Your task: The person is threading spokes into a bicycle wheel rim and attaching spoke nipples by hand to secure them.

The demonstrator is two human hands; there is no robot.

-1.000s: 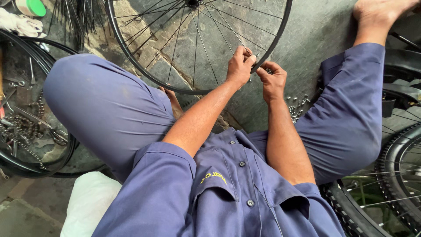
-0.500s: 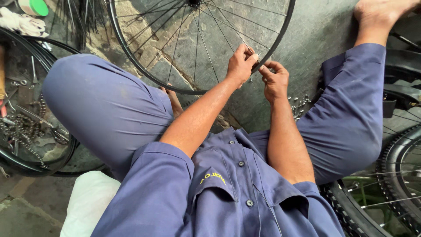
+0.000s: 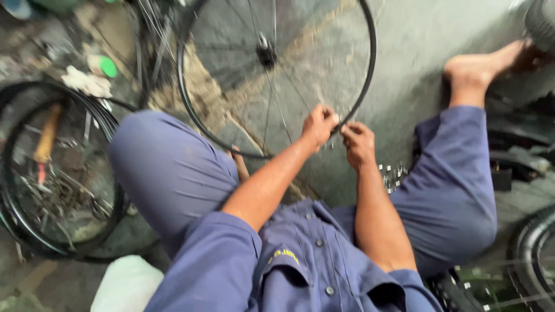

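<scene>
Pinching bike wheel rim (image 3: 370,75) w/ both: left hand (image 3: 319,126) and right hand (image 3: 358,143) closed on rim's lower-right edge. Prob light, stiff; thin spokes (image 3: 272,110) bendy, so gripping rim.

You sit on a grey concrete floor (image 3: 416,52), worn and stained brown toward the upper left of the frame. A spoked wheel rim (image 3: 370,75) stands on it at top centre. At the left edge lie black tyres (image 3: 17,231) ringing a heap of loose metal parts, with a wooden-handled tool (image 3: 46,136) among them. Above that sit a crumpled white rag (image 3: 87,84) and a green cap (image 3: 108,66). Small shiny metal bits (image 3: 393,173) lie scattered right of centre, and a white sack (image 3: 124,286) rests at the bottom left.
</scene>
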